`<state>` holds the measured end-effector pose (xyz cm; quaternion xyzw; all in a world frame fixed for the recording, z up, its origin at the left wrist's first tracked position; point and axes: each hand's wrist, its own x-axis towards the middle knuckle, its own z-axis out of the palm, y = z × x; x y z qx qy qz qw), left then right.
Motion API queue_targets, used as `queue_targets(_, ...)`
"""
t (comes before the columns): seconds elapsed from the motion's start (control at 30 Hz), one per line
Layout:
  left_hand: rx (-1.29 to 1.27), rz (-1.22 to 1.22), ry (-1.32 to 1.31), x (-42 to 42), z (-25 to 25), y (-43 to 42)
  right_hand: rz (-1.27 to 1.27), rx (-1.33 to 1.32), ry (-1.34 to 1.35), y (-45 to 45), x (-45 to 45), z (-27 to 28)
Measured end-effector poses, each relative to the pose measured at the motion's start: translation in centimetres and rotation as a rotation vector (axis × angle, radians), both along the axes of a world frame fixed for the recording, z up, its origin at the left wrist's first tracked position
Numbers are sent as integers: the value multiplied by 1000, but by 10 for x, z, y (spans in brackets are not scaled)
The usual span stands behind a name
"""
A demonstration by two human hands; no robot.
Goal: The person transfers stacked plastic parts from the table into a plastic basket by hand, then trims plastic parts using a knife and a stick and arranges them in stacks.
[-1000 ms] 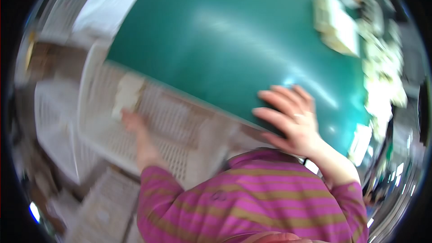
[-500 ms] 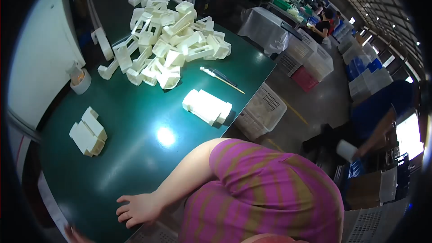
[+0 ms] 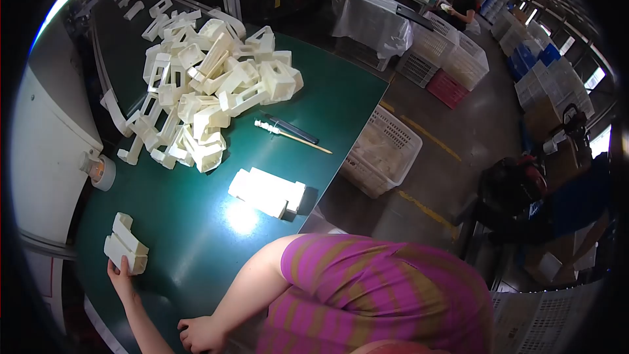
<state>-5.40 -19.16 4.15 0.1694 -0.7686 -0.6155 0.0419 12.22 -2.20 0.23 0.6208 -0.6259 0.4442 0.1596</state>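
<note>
My left hand (image 3: 121, 278) has its fingers on the near end of a small stack of white plastic housings (image 3: 127, 246) at the left of the green table. One finger lies over the front face and another is at the side. Down at the table's near edge rests my right hand (image 3: 202, 334), its fingers loosely bent and apart, holding nothing. A second white housing group (image 3: 267, 191) lies under the bright light, right of the middle. Beyond it are a thin wooden-handled brush (image 3: 295, 136) and a dark slim tool (image 3: 291, 127).
A large heap of white plastic housings (image 3: 203, 85) covers the far left, with more on a dark conveyor (image 3: 121, 33). A tape roll (image 3: 103, 174) stands by the white machine panel (image 3: 59, 157). Crates (image 3: 383, 151) stand on the floor at right. Another person (image 3: 464, 6) works far off.
My left hand has come up from the bottom edge and taken hold of the left stack. My right hand's spread fingers have bent. The view has shifted.
</note>
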Motion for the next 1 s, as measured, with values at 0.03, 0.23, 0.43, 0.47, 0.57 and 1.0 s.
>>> queue_targets(0.03,10,-18,-33,2,6,-2,-3,25,-13,0,0,2)
queue_targets(0.23,112,-32,-83,17,18,-7,-4,77,-22,13,-3,18)
queue_targets(0.43,290,-126,-38,21,9,4,4,212,-120,12,1,13)
queue_targets(0.47,284,-120,4,27,15,13,29,281,-159,22,0,31)
queue_targets(0.57,308,-51,-13,50,36,12,114,309,-170,10,5,35)
queue_targets(1.0,-105,290,-70,11,-1,64,108,417,-81,21,-3,54)
